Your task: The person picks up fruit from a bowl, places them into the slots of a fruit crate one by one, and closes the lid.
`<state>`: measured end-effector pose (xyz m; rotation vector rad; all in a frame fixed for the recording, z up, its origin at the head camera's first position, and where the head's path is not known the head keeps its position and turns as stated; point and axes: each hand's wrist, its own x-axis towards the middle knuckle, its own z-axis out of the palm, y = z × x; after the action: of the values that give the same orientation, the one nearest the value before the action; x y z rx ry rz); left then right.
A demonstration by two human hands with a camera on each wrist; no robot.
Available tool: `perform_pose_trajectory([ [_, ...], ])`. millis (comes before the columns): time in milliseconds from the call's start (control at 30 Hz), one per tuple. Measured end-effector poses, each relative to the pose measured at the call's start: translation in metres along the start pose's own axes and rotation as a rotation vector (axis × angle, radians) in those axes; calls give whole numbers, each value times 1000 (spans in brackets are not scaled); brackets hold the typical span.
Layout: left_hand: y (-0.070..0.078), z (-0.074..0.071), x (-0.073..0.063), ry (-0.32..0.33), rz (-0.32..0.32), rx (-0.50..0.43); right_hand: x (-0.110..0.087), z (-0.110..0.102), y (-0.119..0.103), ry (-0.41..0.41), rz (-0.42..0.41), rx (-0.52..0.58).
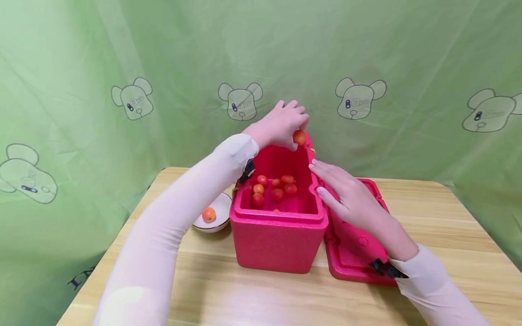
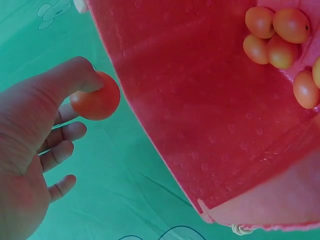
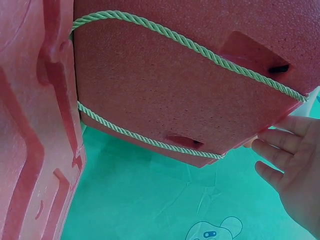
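My left hand [image 1: 281,124] pinches a cherry tomato [image 2: 97,97] between thumb and forefinger, above the far end of a red foam box [image 1: 281,244]. The other fingers curve loosely in the left wrist view. Several more cherry tomatoes [image 1: 278,195] lie on the floor of the lidless box. At the box's right rim is my right hand [image 1: 346,194], its fingers nearly straight and fingertips against the edge. The right wrist view shows this hand [image 3: 300,170] beside the rim, with nothing held in it.
Left of the box stands a white bowl [image 1: 222,209] with a cherry tomato in it. The red lid [image 1: 355,262] lies to the right, under my right forearm. Twisted cord [image 3: 190,47] runs along the box's side. A green curtain [image 1: 285,45] hangs behind the wooden table [image 1: 440,253].
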<state>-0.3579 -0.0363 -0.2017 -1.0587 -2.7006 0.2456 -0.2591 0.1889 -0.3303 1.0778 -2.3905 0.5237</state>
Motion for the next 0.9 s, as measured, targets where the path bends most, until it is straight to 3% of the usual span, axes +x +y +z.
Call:
perform_pose_trajectory([
  [300,3,3,0,-74,-20,24,1,-1,-1,-13,6,0],
  [767,1,4,-2,-281,-122,-6,0,-1,-2,-18,19,7],
  [900,-1,1,-4,-292,-137,-17,0,-1,-2,-12,13,6],
])
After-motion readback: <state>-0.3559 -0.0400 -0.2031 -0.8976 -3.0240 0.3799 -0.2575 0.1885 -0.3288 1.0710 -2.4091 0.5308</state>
